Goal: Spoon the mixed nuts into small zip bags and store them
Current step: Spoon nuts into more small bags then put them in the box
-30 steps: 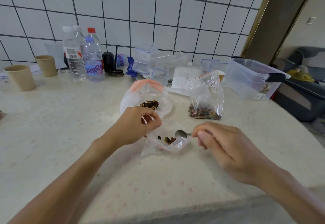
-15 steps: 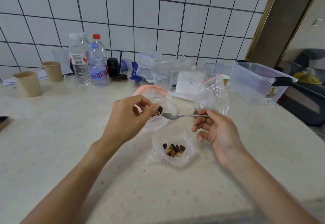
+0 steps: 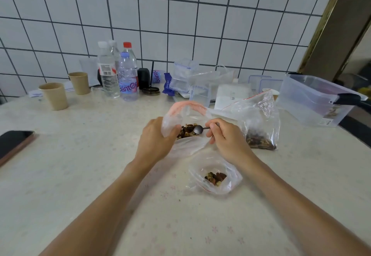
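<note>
Nuts (image 3: 187,131) lay heaped in the mouth of a large clear bag (image 3: 186,115) at the middle of the table (image 3: 80,165). That bag's near wall was gripped by the left hand (image 3: 155,142), fingers curled round the film so the opening was held wide. A spoon (image 3: 198,129) was pinched by its handle in the right hand (image 3: 225,140), its bowl resting against the heap. A small zip bag (image 3: 215,177) lay open just in front of the right wrist, with a few nuts inside. Another part-filled bag (image 3: 259,123) stood to the right, and a clear storage box (image 3: 315,99) beyond it.

The film was judged thin, limp and slippery, likely to collapse unless held near its rim. The nuts were judged light, hard and loose, apt to roll off a tilted spoon. The small bag would best be taken by its zip edge.
</note>
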### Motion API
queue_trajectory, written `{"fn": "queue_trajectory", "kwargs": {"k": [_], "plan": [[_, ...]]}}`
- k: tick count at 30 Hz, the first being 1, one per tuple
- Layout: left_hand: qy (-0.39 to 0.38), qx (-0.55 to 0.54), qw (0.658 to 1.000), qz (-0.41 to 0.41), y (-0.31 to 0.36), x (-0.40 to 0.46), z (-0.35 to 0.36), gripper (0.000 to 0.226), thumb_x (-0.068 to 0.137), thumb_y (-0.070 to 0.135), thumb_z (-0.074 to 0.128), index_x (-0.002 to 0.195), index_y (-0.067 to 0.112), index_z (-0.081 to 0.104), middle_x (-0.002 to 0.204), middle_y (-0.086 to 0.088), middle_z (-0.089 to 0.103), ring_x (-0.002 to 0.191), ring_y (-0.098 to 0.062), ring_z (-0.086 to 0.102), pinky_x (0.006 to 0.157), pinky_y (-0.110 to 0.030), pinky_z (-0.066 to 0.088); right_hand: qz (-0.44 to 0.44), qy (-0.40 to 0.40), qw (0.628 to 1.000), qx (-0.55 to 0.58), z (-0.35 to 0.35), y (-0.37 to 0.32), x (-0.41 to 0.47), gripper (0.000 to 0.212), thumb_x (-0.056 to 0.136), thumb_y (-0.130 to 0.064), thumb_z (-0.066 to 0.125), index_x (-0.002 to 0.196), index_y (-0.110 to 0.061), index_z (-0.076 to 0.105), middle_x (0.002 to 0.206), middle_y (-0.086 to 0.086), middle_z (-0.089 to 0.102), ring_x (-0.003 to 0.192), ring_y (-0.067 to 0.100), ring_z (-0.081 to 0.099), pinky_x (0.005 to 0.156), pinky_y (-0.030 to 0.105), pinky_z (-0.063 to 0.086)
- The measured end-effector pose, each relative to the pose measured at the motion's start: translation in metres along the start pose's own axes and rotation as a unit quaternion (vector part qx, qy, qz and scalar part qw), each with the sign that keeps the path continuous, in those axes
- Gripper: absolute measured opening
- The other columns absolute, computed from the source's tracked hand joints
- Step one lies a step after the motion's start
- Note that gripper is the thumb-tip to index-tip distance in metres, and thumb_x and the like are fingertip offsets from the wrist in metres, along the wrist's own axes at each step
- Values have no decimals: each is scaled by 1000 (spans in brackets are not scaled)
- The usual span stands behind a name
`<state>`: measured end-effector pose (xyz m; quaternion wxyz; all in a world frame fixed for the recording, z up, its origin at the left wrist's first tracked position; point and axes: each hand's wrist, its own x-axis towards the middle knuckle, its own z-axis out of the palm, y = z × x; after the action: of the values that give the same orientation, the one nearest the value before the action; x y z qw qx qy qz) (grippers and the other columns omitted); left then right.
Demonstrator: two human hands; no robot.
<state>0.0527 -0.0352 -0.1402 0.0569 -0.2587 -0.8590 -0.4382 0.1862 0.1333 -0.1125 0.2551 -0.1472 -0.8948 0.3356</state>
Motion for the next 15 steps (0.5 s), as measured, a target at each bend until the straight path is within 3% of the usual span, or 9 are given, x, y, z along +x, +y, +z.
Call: {"fn": "queue_trajectory", "kwargs": {"k": [2,3,7,11,15], "plan": [[-14,-14,1000,-11,-3,1,3,32,104,45,51,85,21,56,85,2,63,79,-23,60,61,-31,42,-19,-7,999,-25,0,1,5,27,110,-20,40,108,-18,66,85,-11,65,80,15,67,77,33,53],[-16,-26,999,-14,-5,1,3,32,107,39,48,82,20,57,81,1,64,76,-24,60,58,-32,42,-25,-8,999,-21,-2,1,8,27,110,-19,40,102,-19,66,82,-11,64,77,15,67,75,31,53],[-21,-102,994,-24,-3,3,4,32,107,26,42,107,9,70,97,-10,73,91,-31,68,77,-47,55,18,5,998,52,-6,8,20,31,109,-16,40,91,-14,64,74,2,66,59,11,66,51,12,43],[-51,-148,988,-4,0,1,10,30,109,33,45,105,17,70,96,-7,74,92,-30,67,71,-34,46,127,43,968,210,-5,21,29,31,109,-13,39,90,-6,62,67,12,64,51,23,64,40,27,37],[-61,-176,982,16,0,2,10,23,109,30,48,106,25,70,94,2,74,90,-20,66,72,-29,47,225,7,921,319,5,30,32,28,108,-12,41,99,2,63,66,13,71,49,26,66,37,26,38]]}}
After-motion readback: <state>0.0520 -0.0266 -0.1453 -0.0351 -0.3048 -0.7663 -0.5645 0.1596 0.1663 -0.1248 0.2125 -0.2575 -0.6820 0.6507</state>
